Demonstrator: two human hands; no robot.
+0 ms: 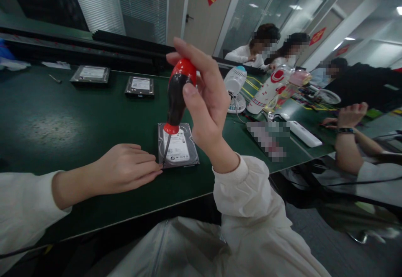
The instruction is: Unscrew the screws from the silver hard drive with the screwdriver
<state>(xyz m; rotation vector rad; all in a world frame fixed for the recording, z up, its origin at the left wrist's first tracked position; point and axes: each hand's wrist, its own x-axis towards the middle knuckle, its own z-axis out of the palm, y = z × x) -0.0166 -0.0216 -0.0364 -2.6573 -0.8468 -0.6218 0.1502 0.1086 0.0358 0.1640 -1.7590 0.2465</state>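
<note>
A hard drive (185,143) with a white label lies flat on the green table before me. My right hand (207,101) is wrapped round the red and black handle of a screwdriver (177,97), which is held nearly upright. Its metal shaft slants down to the drive's near left corner. My left hand (132,168) reaches in from the left, fingers pressed together, the fingertips touching that corner beside the screwdriver's tip. Whatever may be between those fingertips is hidden, and any screw at the tip is too small to make out.
Two more hard drives, one (91,75) at the back left and one (140,86) nearer the middle, lie on the table (94,122). To the right stand a white fan (235,86), a bottle (266,93) and a white power bank-like block (304,134). A co-worker's hand (351,116) is far right.
</note>
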